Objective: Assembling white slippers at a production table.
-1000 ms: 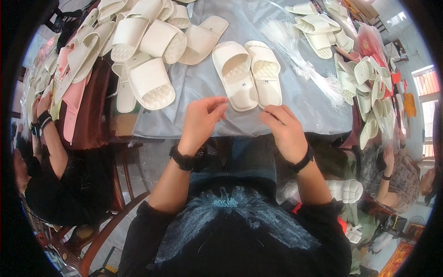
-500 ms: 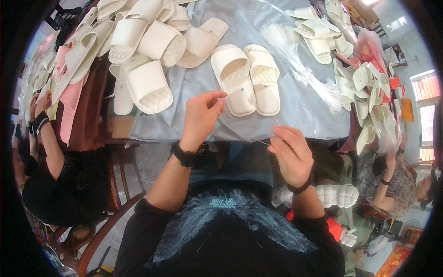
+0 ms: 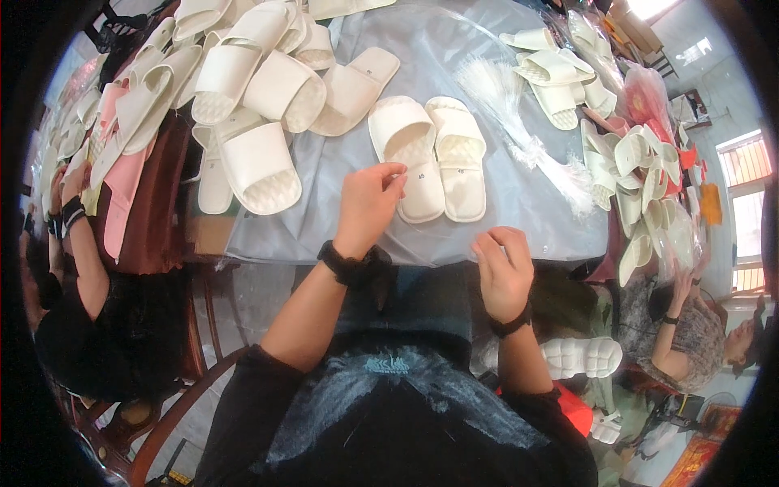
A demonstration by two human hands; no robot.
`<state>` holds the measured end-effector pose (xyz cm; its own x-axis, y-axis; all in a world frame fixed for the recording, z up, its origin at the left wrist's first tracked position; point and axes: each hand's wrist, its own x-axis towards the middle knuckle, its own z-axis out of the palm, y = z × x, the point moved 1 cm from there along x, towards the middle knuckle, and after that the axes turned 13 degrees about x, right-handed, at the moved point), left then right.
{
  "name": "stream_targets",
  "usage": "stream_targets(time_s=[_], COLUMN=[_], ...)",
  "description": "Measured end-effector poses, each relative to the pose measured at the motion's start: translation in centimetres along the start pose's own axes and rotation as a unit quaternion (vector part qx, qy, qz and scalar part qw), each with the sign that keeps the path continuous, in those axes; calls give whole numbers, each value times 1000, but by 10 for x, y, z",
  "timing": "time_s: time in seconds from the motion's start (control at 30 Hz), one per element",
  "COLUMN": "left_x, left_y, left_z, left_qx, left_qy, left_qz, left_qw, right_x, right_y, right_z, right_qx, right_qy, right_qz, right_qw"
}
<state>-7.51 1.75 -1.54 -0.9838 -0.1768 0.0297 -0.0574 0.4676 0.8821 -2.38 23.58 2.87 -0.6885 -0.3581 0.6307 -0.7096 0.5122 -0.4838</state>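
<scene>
A pair of cream slippers (image 3: 421, 195) lies side by side on the grey plastic sheet in front of me, straps away from me. My left hand (image 3: 367, 209) is at the left slipper's heel end, thumb and forefinger pinched together over its edge; I cannot make out what is in them. Right of the pair and nearer the table edge, my right hand (image 3: 505, 272) has its fingertips pinched. A thin clear strand showed at those fingers a moment ago; now it is too fine to see. Farther right lies a bundle of fine white strands (image 3: 531, 154), tied near its middle.
Heaped cream slippers (image 3: 264, 168) cover the table's left, with a pink slipper (image 3: 122, 213) at the side. More slippers and clear bags (image 3: 649, 158) crowd the right. Co-workers' arms (image 3: 91, 260) show at both sides. A wooden chair (image 3: 174, 422) stands at lower left.
The view has shifted slightly, setting the table lower. My right hand has drawn a little away from the slippers. My left hand has come closer to the left slipper's edge.
</scene>
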Motion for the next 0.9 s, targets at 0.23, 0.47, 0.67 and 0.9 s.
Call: stream_targets(time_s=[0.23,0.47,0.67,0.9], left_x=[28,27,38,43], left_y=[11,9,8,-11], left_z=[16,-13,-49,-46], left_qx=[203,201,143,116], left_qy=[55,84,93,83], left_qz=[120,119,60,63], left_qw=[970,969,984,988], right_x=[11,39,49,45], right_y=[19,37,23,21], right_z=[23,28,19,20], right_qx=[-32,-67,-130,-140], right_qy=[13,-13,15,12], right_qz=[64,113,66,52], right_qw=[997,991,989,989])
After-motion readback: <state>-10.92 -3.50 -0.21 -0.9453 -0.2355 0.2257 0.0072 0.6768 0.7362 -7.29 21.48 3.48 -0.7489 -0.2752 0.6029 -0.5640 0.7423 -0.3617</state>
